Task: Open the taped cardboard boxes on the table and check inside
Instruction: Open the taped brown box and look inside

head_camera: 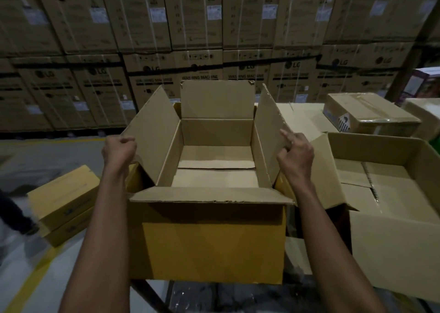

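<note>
Forward, left hand, right hand, flap-gripping.

Both arms are bare and stretched forward. The left forearm rises from the bottom edge left of centre, the right forearm from the lower right, and they lean slightly toward each other. The left hand, at mid-left, has its fingers curled round the edge of the left flap. The right hand, at mid-right, pinches the right flap, index finger pointing up along it.
</note>
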Tool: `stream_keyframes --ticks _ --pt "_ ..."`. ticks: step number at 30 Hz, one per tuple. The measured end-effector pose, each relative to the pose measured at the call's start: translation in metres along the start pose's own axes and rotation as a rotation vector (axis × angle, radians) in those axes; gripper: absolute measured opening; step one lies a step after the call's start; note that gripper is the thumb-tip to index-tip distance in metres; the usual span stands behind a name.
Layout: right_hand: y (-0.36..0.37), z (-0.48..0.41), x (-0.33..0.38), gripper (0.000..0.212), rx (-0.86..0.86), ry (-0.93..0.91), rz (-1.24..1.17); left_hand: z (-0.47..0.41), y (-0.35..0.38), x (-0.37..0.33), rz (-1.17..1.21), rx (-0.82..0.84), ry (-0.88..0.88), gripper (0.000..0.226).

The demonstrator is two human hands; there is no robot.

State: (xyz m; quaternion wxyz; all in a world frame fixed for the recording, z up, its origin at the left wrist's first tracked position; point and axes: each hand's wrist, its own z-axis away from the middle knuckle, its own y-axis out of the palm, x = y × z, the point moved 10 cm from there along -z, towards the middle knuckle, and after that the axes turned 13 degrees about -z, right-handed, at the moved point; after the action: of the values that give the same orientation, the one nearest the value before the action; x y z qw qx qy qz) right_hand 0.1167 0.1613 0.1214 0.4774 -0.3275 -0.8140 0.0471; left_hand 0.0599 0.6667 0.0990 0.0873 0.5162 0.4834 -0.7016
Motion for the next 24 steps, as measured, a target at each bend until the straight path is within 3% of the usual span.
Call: stream_keyframes --ticks 6,9,12,16,19,24 --pt "0.013 0.01 -0.012 0.058 0.049 0.003 0.021 0.019 0.004 0.019 -0.016 0.087 0.025 0.02" --pt "0.016 0.011 -0.006 0.052 0.077 -0.014 0.037 0.028 0.007 0.008 -0.042 0.122 0.056 0.037" --pt "0.015 0.008 0.002 0.047 0.097 -0.068 0.048 0.031 0.004 -0.006 -0.142 0.079 0.113 0.059" --pt "0.006 0.004 0.004 0.044 0.102 -0.084 0.006 0.06 -0.005 -0.036 -0.326 -0.022 0.173 0.059" --pt "-0.003 0.002 0.009 0.042 0.076 -0.098 -0.01 0.078 -0.006 -0.052 -0.325 -0.095 0.228 0.065" --pt "-0.017 0.002 0.012 0.04 0.05 -0.091 -0.049 0.113 0.026 -0.081 -0.202 -0.002 0.386 0.06"
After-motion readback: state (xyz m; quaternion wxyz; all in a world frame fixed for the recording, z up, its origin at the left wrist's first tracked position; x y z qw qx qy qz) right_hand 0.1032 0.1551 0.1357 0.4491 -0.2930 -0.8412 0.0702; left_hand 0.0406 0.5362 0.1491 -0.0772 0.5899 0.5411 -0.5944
